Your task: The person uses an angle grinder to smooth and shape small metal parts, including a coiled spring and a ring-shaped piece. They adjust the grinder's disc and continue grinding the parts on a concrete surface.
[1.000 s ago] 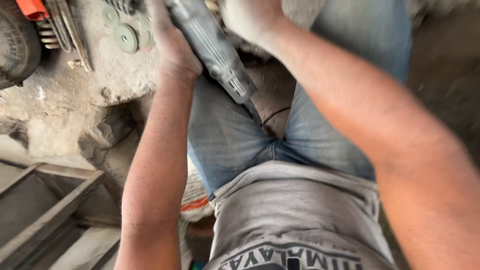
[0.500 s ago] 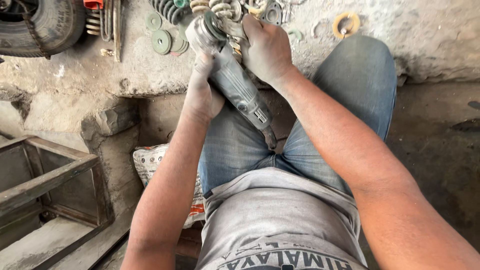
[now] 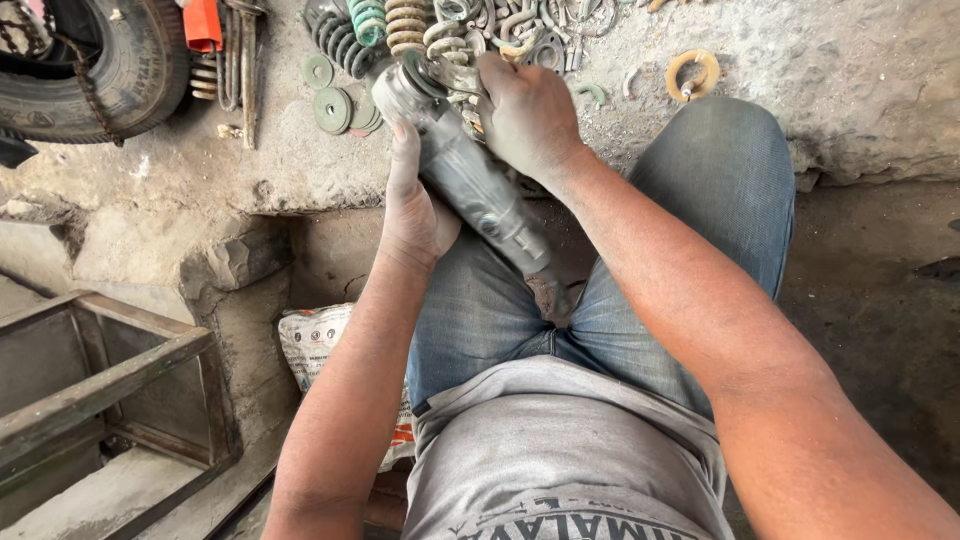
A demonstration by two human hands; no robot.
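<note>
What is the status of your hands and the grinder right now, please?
Left hand grips grinder body; right hand clamps its head end. Grinder tilted over lap. Springs and washers crowd the ledge ahead.

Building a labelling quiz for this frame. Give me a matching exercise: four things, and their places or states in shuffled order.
Things:
1. angle grinder
2. tyre
3. yellow ring
4. green discs

Places or states:
A. far left, top corner
B. held by the left hand and the right hand
C. on the concrete beyond the knee on the right
D. flat on the concrete, left of the grinder head

Pairs: 1-B, 2-A, 3-C, 4-D
</note>
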